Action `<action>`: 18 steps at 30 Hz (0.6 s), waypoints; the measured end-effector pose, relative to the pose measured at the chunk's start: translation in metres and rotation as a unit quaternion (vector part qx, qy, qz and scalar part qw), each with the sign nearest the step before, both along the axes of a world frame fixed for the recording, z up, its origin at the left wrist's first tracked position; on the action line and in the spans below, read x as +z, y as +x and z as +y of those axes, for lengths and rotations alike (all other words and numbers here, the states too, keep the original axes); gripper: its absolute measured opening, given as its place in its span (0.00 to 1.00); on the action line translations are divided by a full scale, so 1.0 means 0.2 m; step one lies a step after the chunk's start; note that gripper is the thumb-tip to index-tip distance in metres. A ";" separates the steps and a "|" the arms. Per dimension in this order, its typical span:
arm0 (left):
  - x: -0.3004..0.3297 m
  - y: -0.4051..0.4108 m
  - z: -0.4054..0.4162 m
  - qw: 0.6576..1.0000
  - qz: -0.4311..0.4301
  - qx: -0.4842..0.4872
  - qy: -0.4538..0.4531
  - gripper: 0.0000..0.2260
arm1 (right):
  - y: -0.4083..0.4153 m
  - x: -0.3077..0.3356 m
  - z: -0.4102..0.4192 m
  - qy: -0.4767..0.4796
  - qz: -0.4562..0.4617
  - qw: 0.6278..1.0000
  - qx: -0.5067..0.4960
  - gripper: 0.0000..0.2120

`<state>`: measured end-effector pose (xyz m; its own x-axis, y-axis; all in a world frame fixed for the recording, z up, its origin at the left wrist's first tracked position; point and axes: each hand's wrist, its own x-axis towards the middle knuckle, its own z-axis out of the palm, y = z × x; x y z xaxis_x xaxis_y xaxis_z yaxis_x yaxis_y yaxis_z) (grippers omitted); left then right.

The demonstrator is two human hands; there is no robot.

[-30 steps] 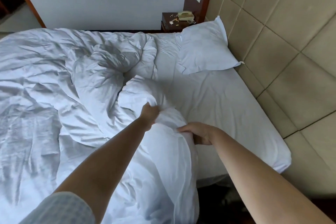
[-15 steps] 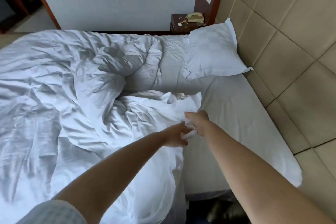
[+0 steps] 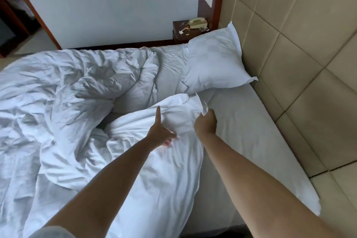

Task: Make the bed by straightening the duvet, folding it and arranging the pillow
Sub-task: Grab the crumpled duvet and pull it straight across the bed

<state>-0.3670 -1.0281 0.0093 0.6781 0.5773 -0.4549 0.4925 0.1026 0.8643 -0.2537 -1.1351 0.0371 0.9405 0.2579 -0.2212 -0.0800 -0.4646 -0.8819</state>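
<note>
The bed (image 3: 241,131) fills your frame, its foot cut off at left. Your right hand (image 3: 205,123) pinches the duvet (image 3: 154,170) corner; your left hand (image 3: 160,134) lies spread on it, fingertips blurred.

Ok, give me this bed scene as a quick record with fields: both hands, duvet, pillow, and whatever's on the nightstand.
left hand: thumb up, fingers pressing on the duvet
right hand: pinches the duvet's corner
duvet: white, crumpled, bunched across the bed
pillow: white, propped against the padded headboard
nightstand: dark wood, holding a telephone and small scraps
</note>
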 end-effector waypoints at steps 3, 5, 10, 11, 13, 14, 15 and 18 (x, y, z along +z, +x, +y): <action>0.03 0.21 -0.05 0.987 0.068 -0.103 0.099 0.44 | 0.10 0.00 -0.07 0.004 -0.031 0.999 0.007 0.07; 0.04 0.33 -0.09 0.979 0.089 -0.122 0.138 0.28 | 0.17 0.01 -0.12 0.000 -0.052 0.999 0.005 0.06; 0.17 0.71 -0.30 0.970 0.003 -0.043 0.239 0.10 | 0.43 0.16 -0.27 0.021 -0.118 0.991 -0.061 0.10; 0.22 0.81 -0.36 0.968 -0.024 -0.070 0.242 0.09 | 0.50 0.21 -0.32 0.026 -0.129 0.987 -0.091 0.11; 0.32 1.00 -0.49 0.962 -0.061 -0.128 0.233 0.07 | 0.65 0.29 -0.45 0.033 -0.140 0.977 -0.157 0.12; 0.37 1.09 -0.56 0.958 -0.070 -0.158 0.229 0.07 | 0.72 0.31 -0.54 0.032 -0.144 0.971 -0.188 0.12; 0.41 1.16 -0.63 0.950 -0.075 -0.195 0.232 0.08 | 0.78 0.31 -0.62 0.026 -0.147 0.965 -0.216 0.13; 0.42 1.36 -0.84 0.920 -0.064 -0.286 0.259 0.07 | 0.86 0.27 -0.84 0.015 -0.143 0.950 -0.279 0.13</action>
<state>-0.0944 -1.1951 0.0935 0.9673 0.2259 -0.1157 0.2295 -0.5835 0.7790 -0.0814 -1.3031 0.0918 0.9532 -0.2957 0.0631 -0.0619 -0.3952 -0.9165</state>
